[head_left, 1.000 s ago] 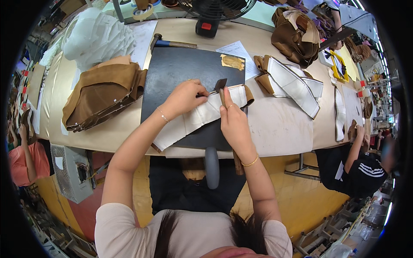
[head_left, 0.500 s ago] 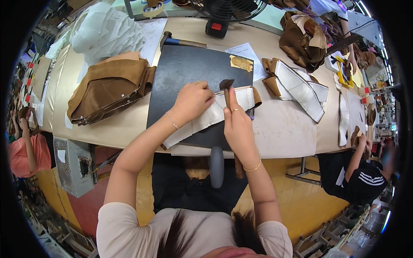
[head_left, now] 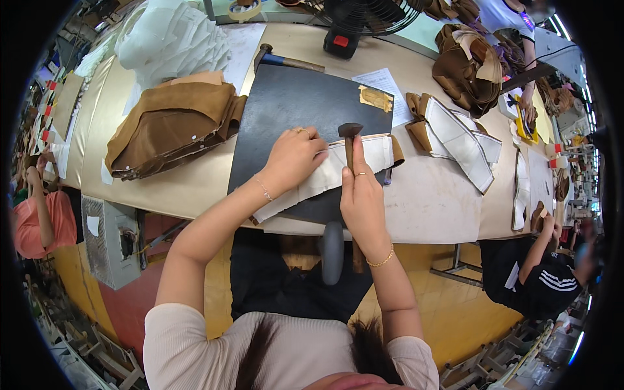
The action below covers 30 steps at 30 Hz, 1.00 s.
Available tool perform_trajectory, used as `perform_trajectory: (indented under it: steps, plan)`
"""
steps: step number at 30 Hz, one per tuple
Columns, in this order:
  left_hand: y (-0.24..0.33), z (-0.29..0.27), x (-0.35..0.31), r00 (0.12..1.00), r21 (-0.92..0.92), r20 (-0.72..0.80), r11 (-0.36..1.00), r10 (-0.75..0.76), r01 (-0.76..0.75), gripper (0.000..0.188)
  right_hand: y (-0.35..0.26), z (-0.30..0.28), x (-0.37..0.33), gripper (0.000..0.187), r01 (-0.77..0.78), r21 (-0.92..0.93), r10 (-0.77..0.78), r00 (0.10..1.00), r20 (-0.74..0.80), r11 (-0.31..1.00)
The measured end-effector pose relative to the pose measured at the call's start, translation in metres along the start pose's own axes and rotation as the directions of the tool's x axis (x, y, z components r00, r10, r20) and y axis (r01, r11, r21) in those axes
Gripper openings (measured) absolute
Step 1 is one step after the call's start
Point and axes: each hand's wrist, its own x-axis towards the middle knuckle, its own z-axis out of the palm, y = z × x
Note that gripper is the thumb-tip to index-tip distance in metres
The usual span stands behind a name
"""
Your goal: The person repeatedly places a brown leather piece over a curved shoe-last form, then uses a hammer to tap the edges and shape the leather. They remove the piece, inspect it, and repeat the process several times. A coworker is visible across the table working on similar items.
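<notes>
My right hand (head_left: 364,207) is wrapped round the wooden handle of a hammer (head_left: 350,130), index finger stretched along it. The dark hammer head is over the far edge of a long white-lined brown leather piece (head_left: 305,185); whether they touch I cannot tell. The piece lies slantwise on a black board (head_left: 279,97), its brown end folded out at the right. My left hand (head_left: 294,159) has curled fingers pinching the piece's far edge, left of the hammer head. Its fingertips are partly hidden.
A second hammer (head_left: 292,62) lies along the board's far edge. Brown leather stacks (head_left: 172,130) stand left, white-lined pieces (head_left: 455,133) right. Beyond are white sheets (head_left: 169,49), a black fan (head_left: 364,19) and a paper (head_left: 383,88). A grey rounded object (head_left: 332,253) juts below the table edge. People sit either side.
The hammer head has turned and sits differently over the leather edge. My left hand stays at the piece. The whole view has shifted slightly.
</notes>
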Motion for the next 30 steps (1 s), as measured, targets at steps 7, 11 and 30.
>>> perform_trajectory:
  steps: [7,11,30]
  plan:
    - [-0.015,-0.004,0.001,0.991,-0.220,0.096,0.969,-0.097,0.116,0.015,0.009,0.008,-0.003,0.056,-0.038,-0.035,0.041,0.995,0.090,0.999]
    - [-0.012,-0.005,-0.007,0.996,-0.094,0.068,0.994,-0.058,0.064,0.016,0.002,0.003,0.002,0.055,0.014,0.006,-0.014,0.998,0.056,1.000]
    - [-0.019,-0.014,-0.014,0.979,-0.242,0.136,0.953,-0.151,0.181,0.019,0.003,0.012,0.000,0.057,-0.005,-0.030,0.009,0.993,0.116,1.000]
